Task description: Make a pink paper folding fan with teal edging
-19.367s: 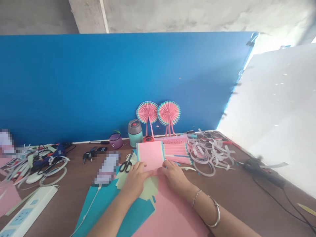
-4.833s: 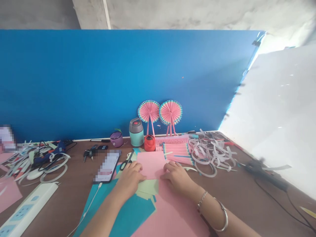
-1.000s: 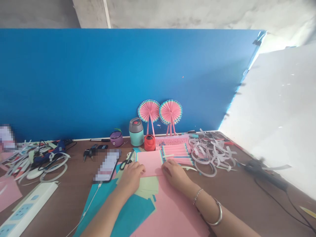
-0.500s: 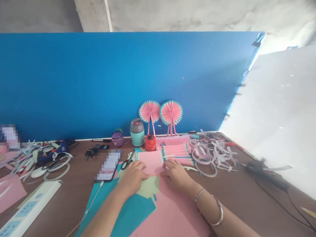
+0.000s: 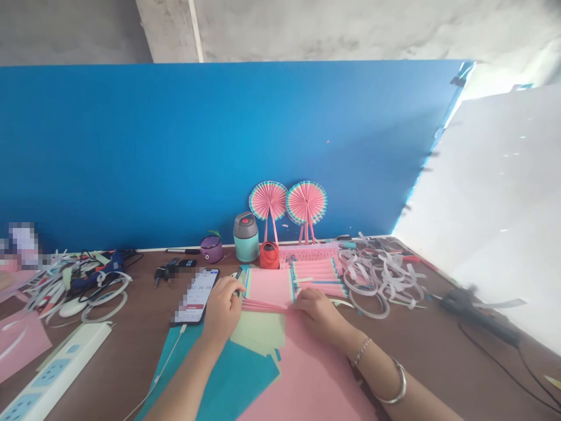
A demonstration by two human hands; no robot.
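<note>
Hands (image 5: 272, 307) at the folded pink paper (image 5: 268, 285).

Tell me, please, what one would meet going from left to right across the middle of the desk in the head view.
Keys, phone, left hand, pink sheet, right hand, pale strips, black device.

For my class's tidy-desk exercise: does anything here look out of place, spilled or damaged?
The pale strips look odd: a loose tangle on the desk beside neatly pleated paper. Another jumble lies at far left. No spill or damage shows.
</note>
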